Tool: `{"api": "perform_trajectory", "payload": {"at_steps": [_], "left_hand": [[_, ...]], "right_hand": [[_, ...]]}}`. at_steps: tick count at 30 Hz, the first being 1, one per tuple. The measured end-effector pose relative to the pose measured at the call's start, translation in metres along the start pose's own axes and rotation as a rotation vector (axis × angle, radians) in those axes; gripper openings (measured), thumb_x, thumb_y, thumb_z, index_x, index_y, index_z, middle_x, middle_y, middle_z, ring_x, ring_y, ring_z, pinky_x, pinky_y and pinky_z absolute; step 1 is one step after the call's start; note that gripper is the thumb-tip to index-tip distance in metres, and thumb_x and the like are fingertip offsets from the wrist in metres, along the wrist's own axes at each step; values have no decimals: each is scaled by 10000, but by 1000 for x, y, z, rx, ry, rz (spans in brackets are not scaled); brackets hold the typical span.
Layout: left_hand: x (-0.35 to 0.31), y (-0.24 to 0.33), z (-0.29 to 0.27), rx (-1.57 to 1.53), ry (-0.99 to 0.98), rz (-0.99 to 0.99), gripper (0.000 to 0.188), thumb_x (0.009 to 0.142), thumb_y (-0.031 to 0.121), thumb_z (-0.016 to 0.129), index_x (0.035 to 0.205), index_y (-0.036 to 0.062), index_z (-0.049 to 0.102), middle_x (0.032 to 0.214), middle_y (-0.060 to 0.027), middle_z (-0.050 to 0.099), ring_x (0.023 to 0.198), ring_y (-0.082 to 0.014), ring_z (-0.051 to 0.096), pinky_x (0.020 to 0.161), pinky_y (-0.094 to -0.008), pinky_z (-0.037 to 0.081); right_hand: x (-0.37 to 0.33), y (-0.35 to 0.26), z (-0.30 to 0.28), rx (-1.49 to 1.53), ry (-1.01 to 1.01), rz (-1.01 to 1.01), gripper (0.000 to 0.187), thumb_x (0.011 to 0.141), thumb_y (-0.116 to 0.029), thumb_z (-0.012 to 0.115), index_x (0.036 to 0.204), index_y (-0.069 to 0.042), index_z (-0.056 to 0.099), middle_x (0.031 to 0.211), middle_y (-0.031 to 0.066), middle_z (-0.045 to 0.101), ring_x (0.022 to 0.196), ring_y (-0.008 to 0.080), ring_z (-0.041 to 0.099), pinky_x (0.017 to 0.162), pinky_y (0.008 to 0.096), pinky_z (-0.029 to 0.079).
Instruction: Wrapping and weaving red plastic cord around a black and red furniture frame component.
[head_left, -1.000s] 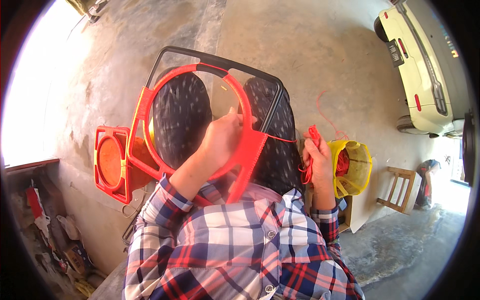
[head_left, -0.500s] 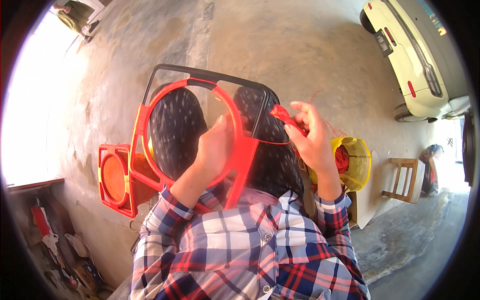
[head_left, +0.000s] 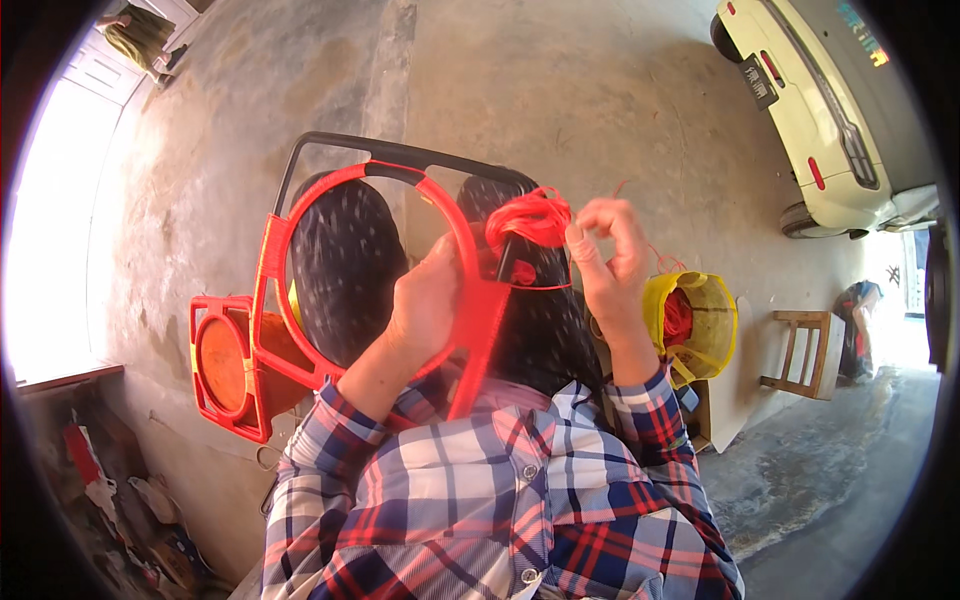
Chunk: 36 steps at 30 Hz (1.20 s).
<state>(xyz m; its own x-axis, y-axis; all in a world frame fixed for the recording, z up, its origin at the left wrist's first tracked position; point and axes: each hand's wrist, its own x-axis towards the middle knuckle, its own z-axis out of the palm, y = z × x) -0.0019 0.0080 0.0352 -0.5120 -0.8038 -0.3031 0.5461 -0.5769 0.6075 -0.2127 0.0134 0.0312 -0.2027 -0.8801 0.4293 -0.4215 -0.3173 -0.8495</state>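
Observation:
A black metal frame (head_left: 420,155) stands over my knees, with a round ring inside it. Red cord (head_left: 482,330) wraps most of the ring and the frame's sides; bare black shows at the top. My left hand (head_left: 425,300) is closed around the ring's right side, its fingertips partly hidden behind it. A loose bundle of red cord (head_left: 532,218) lies across the black bar at the right. At the bundle's right edge, the thumb and curled fingers of my right hand (head_left: 615,265) pinch it. A thin strand runs from there down to the wrapped side.
To the left stands another red-wrapped frame (head_left: 262,385) with an orange-red round face. A yellow basket (head_left: 735,325) at the right holds red cord, beside a small wooden stool (head_left: 828,355). Farther off are a pale vehicle (head_left: 800,120) and a person (head_left: 140,35) standing upper left.
The bundle of red cord has moved left, from beside the frame onto its black bar, and spread into wide loops. My left hand keeps its hold on the ring.

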Motion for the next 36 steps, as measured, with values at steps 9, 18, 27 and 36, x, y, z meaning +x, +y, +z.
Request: {"api": "perform_trajectory", "payload": {"at_steps": [9,18,27,36], "left_hand": [[8,-7,-5,-18,46,-68,391,981,218,444,1319,22,457,1189,-123,594,1008,-203,622,857,-319,529],[6,4,-9,313,144,-307,185,903,166,627,950,-13,634,843,-178,685,754,-267,678,713,-363,557],[8,17,-25,267,150,-260,187,898,169,633,938,-13,618,866,-197,674,747,-284,671,688,-391,549],[-3,3,-25,277,93,-195,213,919,201,612,962,-7,601,881,-173,680,754,-256,671,708,-352,535]], "right_hand": [[-27,17,10,-39,-435,165,224,834,-217,695,825,-8,615,860,87,627,795,201,584,717,322,451],[-42,-4,-56,1057,-78,517,174,788,-184,577,885,-71,487,667,103,518,611,209,481,622,361,410],[-50,42,-112,1318,58,399,241,971,-148,529,1198,-68,519,858,36,558,623,123,514,530,236,449],[-51,18,32,168,-453,243,144,908,-123,611,1021,-46,563,779,61,611,524,118,512,488,259,433]]}}
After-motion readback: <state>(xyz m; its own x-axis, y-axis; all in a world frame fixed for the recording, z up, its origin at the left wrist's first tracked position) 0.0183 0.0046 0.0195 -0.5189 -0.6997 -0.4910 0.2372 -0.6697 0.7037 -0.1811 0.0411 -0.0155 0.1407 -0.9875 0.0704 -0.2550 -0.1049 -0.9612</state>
